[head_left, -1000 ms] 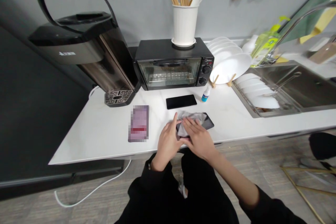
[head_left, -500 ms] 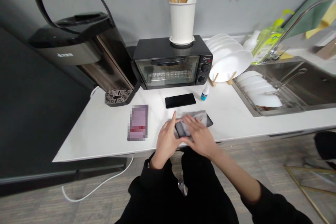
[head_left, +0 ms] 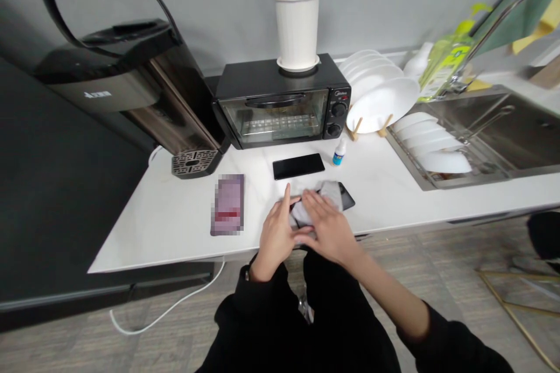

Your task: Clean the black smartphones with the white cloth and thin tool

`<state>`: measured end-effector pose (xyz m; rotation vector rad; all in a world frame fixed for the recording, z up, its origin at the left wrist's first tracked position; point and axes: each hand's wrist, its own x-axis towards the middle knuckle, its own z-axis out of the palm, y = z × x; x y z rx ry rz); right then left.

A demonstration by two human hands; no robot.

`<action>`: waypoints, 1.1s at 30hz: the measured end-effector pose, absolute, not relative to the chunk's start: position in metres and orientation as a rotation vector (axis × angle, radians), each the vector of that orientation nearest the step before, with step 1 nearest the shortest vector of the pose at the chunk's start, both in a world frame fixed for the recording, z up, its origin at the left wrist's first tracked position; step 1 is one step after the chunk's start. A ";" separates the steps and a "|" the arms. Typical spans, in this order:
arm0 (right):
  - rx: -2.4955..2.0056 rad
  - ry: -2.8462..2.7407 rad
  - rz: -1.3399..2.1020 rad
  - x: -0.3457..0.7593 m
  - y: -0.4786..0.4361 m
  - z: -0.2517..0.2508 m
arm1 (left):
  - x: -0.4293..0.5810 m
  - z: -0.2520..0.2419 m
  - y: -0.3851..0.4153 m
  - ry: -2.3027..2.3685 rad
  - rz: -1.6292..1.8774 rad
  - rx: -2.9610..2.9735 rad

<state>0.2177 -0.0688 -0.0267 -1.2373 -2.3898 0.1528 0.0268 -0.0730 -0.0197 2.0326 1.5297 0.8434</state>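
Note:
A dark phone (head_left: 346, 198) lies flat near the front edge of the white counter (head_left: 175, 227), mostly covered by a grey cloth (head_left: 326, 193). My right hand (head_left: 329, 228) presses flat on the cloth over the phone, fingers stretched out. My left hand (head_left: 276, 233) steadies the phone's left end, thumb and fingers curled against it. A second black phone (head_left: 298, 165) lies just behind, screen dark. A third phone (head_left: 228, 204) with a lit screen rests to the left.
A black toaster oven (head_left: 278, 106) stands at the back with a white utensil holder (head_left: 297, 31) on top. A small dropper bottle (head_left: 338, 154) is beside it. A water dispenser (head_left: 131, 87) is at left; white plates (head_left: 381, 99) and a sink (head_left: 490, 134) at right.
My right hand has slid the cloth along the phone, bunching it more to the left and uncovering the right end. The view has shifted slightly.

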 end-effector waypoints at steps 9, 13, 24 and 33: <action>-1.402 -2.353 0.037 0.267 -0.075 -0.032 | 0.028 -0.015 -0.073 1.555 0.820 2.002; -1.437 -2.267 0.029 0.231 -0.050 -0.034 | 0.028 -0.016 -0.072 1.551 0.829 2.009; -1.378 -2.430 0.077 0.279 -0.099 -0.030 | 0.026 -0.013 -0.073 1.505 0.827 2.023; -1.152 -2.429 0.194 0.212 -0.084 -0.023 | 0.027 -0.015 -0.074 1.504 0.848 2.012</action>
